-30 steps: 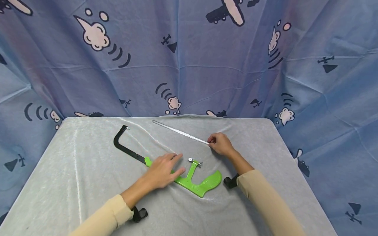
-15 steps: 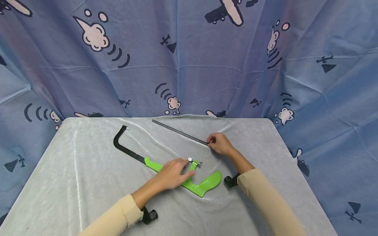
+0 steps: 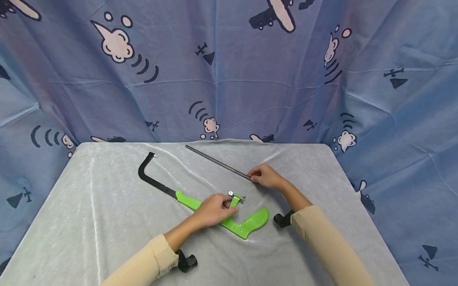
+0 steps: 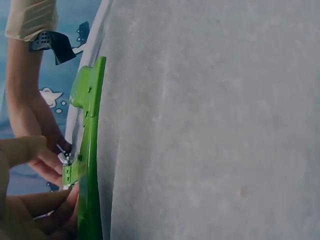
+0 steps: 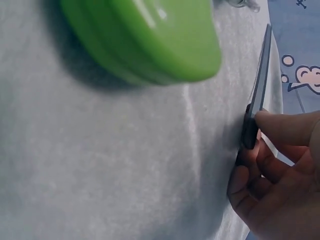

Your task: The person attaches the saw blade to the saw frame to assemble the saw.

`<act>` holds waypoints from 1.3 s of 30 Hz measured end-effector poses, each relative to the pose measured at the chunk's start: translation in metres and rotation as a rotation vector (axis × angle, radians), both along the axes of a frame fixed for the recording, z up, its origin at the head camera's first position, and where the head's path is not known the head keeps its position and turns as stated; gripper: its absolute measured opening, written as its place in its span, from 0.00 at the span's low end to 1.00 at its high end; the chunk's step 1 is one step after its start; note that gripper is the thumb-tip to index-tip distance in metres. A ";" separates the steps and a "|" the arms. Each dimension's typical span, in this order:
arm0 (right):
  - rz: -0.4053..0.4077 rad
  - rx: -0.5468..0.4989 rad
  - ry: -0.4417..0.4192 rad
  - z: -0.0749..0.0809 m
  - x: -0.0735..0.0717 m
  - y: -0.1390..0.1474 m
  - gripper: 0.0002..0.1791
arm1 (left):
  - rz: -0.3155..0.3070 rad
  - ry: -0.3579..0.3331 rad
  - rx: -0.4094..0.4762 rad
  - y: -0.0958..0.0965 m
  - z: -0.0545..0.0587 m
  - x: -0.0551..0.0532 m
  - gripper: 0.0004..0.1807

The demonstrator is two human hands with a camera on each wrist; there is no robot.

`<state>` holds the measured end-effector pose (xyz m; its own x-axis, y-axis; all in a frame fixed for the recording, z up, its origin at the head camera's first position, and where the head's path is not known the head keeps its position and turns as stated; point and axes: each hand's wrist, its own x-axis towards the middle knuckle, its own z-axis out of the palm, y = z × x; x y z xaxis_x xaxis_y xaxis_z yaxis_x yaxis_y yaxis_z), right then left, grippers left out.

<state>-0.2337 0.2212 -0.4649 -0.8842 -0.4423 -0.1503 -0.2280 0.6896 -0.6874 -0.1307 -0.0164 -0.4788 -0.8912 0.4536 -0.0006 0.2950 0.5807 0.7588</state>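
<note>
A hacksaw frame with a green handle [image 3: 257, 219] and a black front arm [image 3: 154, 181] lies diagonally on the table, with no blade fitted. My left hand [image 3: 212, 210] has its thumb and fingers about the short green post [image 3: 234, 201], just below the metal clamp and wing nut [image 3: 242, 199]. In the left wrist view, the post [image 4: 72, 172] stands between those fingers. Farther back, my right hand [image 3: 266, 176] pinches the near end of a long, thin saw blade [image 3: 218, 162]. Its dark side shows in the right wrist view [image 5: 260, 85], with the thumb on it.
Pale grey cloth [image 3: 118, 222] covers the table. Behind it and at the sides hangs a blue curtain [image 3: 236, 103] with printed planes and clouds. A black wrist mount [image 3: 187, 262] sits on the left forearm, and another mount [image 3: 282, 219] is on the right.
My left hand has slid right along the frame to the green post. In my right hand the blade has turned from its silver, toothed look to dark and narrow, and shifted slightly nearer.
</note>
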 end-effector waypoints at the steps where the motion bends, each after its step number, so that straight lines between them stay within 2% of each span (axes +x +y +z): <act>1: -0.009 -0.003 -0.032 0.001 0.000 -0.001 0.10 | 0.006 -0.005 0.000 0.001 -0.001 0.000 0.11; 7: -0.070 -0.044 -0.178 0.008 0.003 -0.003 0.12 | 0.046 -0.038 -0.022 0.004 -0.001 -0.001 0.23; 13: -0.105 -0.109 -0.301 0.011 0.003 -0.002 0.14 | 0.052 -0.040 -0.012 0.006 0.000 0.000 0.20; 17: -0.116 -0.150 -0.348 0.010 0.004 -0.001 0.16 | 0.043 -0.041 0.005 0.007 0.000 0.001 0.21; 25: -0.113 -0.228 -0.368 0.006 0.009 -0.005 0.16 | 0.074 -0.097 0.019 0.008 -0.003 0.002 0.22; 32: -0.115 -0.243 -0.359 0.007 0.013 -0.009 0.16 | 0.117 -0.084 0.016 0.011 -0.004 0.004 0.17; 39: -0.103 -0.248 -0.344 0.010 0.016 -0.015 0.16 | 0.135 -0.083 0.005 0.013 -0.004 0.004 0.17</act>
<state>-0.2179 0.2057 -0.4544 -0.8427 -0.4142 -0.3440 0.1044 0.5012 -0.8590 -0.1264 -0.0032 -0.4827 -0.9410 0.3300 -0.0750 0.1506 0.6068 0.7804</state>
